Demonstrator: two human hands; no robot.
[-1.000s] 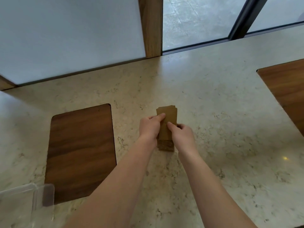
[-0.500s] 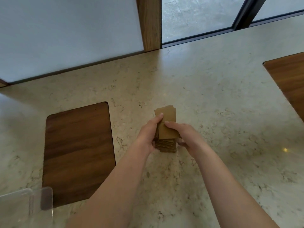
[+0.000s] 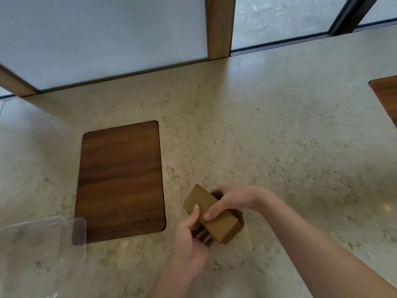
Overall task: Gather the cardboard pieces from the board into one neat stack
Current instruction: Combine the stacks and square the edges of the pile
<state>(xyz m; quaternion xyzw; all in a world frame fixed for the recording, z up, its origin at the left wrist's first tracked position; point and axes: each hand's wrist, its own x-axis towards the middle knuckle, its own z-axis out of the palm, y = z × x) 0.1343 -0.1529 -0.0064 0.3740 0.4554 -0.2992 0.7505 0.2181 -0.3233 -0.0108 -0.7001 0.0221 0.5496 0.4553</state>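
Down at the near left edge sits a clear plastic container (image 3: 32, 239), and nothing can be made out inside it. Just right of the dark wooden board (image 3: 121, 181) set in the speckled desk (image 3: 268, 136), the stack of cardboard pieces (image 3: 211, 214) is held tilted between both hands: the left hand (image 3: 189, 244) grips its near side with the thumb on top, while the right hand (image 3: 234, 200) curls over the far side, a fingertip pressing the top piece. No writing shows on the cardboard.

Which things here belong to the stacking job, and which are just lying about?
Part of the job:
cardboard stack, gripped by left hand and right hand
wooden board, no pieces on it

Lying about:
clear plastic container
second wooden board, far right
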